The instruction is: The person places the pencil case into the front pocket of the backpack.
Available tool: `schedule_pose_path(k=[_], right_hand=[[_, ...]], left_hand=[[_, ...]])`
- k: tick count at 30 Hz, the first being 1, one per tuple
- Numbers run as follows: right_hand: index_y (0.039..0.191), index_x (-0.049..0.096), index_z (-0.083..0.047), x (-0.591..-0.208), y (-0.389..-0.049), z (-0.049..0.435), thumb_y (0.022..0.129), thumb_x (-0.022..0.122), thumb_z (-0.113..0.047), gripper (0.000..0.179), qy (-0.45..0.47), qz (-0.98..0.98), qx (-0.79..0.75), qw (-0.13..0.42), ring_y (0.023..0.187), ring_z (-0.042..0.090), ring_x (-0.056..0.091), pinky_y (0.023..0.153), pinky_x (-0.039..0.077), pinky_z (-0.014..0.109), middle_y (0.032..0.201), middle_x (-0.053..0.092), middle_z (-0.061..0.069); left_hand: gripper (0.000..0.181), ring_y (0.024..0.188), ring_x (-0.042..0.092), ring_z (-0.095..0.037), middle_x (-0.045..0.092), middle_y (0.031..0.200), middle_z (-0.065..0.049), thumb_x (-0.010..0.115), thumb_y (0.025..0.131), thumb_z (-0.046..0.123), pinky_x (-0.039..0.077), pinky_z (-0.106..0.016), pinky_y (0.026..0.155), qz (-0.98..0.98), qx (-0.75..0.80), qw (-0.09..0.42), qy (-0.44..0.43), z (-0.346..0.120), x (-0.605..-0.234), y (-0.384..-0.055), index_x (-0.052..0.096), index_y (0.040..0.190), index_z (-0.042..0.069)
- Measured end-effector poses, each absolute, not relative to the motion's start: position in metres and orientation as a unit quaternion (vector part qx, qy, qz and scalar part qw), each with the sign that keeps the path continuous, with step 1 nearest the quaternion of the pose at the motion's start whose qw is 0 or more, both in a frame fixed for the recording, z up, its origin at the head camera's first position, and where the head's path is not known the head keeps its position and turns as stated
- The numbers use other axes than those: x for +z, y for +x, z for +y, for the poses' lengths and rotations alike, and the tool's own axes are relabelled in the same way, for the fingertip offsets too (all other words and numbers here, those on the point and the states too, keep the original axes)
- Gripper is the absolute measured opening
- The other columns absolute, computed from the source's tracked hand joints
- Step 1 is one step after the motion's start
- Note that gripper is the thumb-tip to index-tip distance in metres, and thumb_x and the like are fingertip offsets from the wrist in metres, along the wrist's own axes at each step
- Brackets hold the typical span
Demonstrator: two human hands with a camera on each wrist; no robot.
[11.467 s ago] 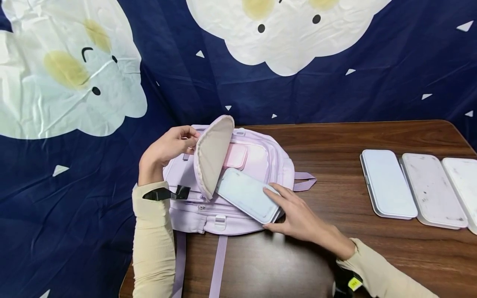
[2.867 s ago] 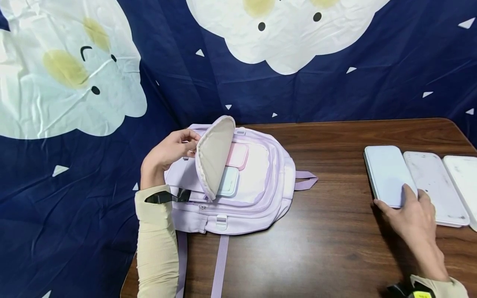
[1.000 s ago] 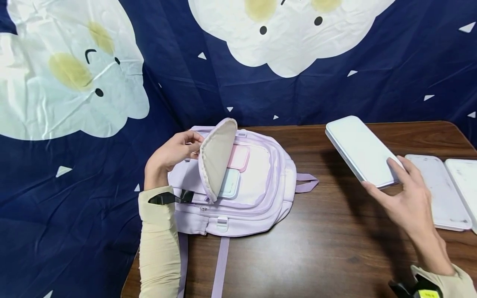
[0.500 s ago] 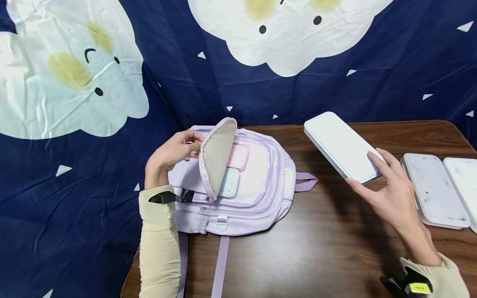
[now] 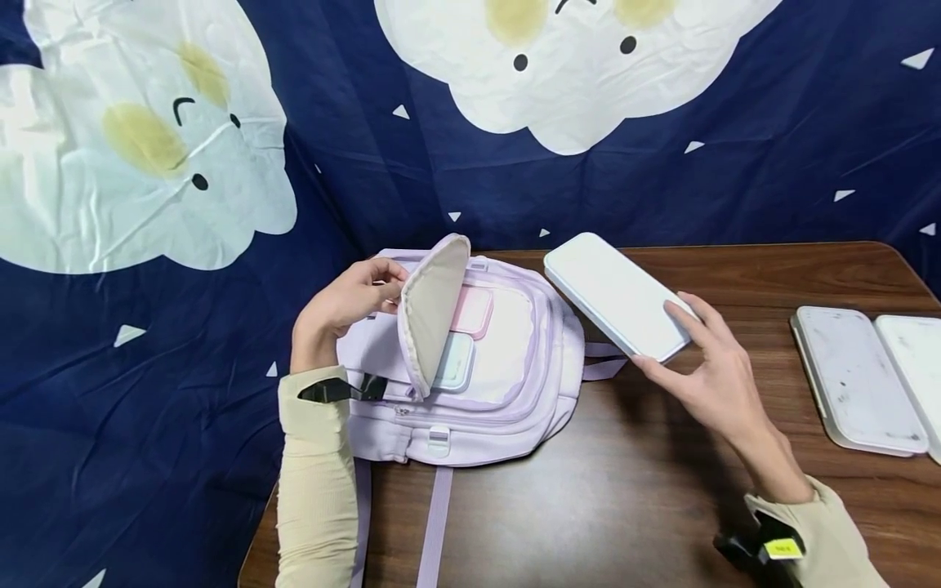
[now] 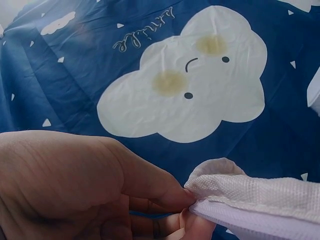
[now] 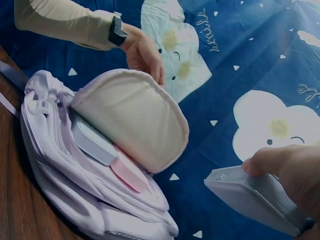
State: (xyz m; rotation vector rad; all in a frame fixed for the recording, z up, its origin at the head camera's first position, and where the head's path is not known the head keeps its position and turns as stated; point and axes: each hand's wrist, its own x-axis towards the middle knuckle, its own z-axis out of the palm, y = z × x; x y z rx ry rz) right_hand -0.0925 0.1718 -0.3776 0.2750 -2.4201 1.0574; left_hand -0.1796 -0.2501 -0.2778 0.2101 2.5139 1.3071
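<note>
A lilac backpack lies on the wooden table, its front pocket flap folded up. My left hand pinches the flap's edge between thumb and fingers; the left wrist view shows the pinched fabric edge close up. Inside the pocket sit a pink case and a light blue case, both partly hidden behind the flap. My right hand grips one end of a flat, pale blue rectangular case with rounded corners. That case is tilted in the air, its far end over the backpack's right edge.
Toward the table's right side lie a scuffed greyish case and a white case, the latter cut off by the view. A navy cloud-print cloth hangs behind the table. Backpack straps trail toward the front edge.
A light blue case moved from my right hand into the pocket. My right hand then took the pale blue case off the table and carried it left to the backpack. My left hand stays at the flap.
</note>
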Motion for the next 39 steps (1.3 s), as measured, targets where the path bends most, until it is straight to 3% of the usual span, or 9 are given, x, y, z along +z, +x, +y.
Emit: schedule_pose_path(k=[2,4,11,19,31,39], right_hand=[[0.130,0.057,-0.004,-0.379,-0.096,0.167,0.063,0.088,-0.016,0.074,0.107,-0.886,0.389,0.228,0.115,0.037,0.052,0.083,0.040,0.043,0.141,0.047,0.014],[0.129,0.057,-0.003,-0.382,-0.099,0.161,0.063,0.087,-0.016,0.074,0.117,-0.885,0.392,0.221,0.115,0.036,0.052,0.082,0.040,0.044,0.141,0.047,0.014],[0.129,0.058,-0.006,-0.393,-0.103,0.142,0.065,0.087,-0.018,0.071,0.148,-0.881,0.402,0.203,0.113,0.031,0.054,0.083,0.040,0.036,0.138,0.049,0.013],[0.131,0.057,-0.009,-0.399,-0.106,0.124,0.068,0.086,-0.026,0.072,0.160,-0.881,0.413,0.168,0.116,0.028,0.053,0.086,0.041,0.042,0.140,0.048,0.010],[0.130,0.057,-0.008,-0.410,-0.117,0.100,0.071,0.083,-0.034,0.069,0.208,-0.874,0.422,0.119,0.123,0.034,0.049,0.094,0.042,0.051,0.141,0.046,0.014],[0.132,0.053,-0.010,-0.410,-0.130,0.106,0.071,0.084,-0.034,0.073,0.208,-0.874,0.427,0.109,0.126,0.032,0.048,0.096,0.045,0.049,0.147,0.040,0.013]], left_hand=[[0.022,0.079,0.059,-0.010,0.056,0.091,-0.004,0.050,0.096,0.007,0.052,-0.022,0.072,0.875,0.455,0.149,0.073,-0.250,-0.278,-0.180,0.054,0.112,-0.007],[0.022,0.077,0.061,-0.010,0.057,0.090,-0.003,0.050,0.096,0.008,0.050,-0.022,0.066,0.875,0.454,0.151,0.073,-0.249,-0.278,-0.180,0.054,0.111,-0.007],[0.021,0.072,0.063,-0.010,0.059,0.088,-0.002,0.050,0.096,0.010,0.037,-0.022,0.051,0.879,0.444,0.158,0.072,-0.247,-0.278,-0.181,0.054,0.111,-0.005],[0.019,0.076,0.059,-0.010,0.058,0.092,-0.008,0.050,0.094,0.003,0.054,-0.023,0.070,0.869,0.465,0.142,0.091,-0.243,-0.282,-0.183,0.055,0.108,-0.010],[0.018,0.078,0.058,-0.010,0.055,0.092,-0.007,0.045,0.094,-0.002,0.056,-0.025,0.073,0.858,0.479,0.161,0.097,-0.234,-0.284,-0.186,0.051,0.108,-0.010],[0.017,0.078,0.056,-0.010,0.052,0.089,-0.006,0.045,0.095,0.000,0.055,-0.024,0.072,0.861,0.474,0.155,0.097,-0.229,-0.281,-0.187,0.051,0.108,-0.010]])
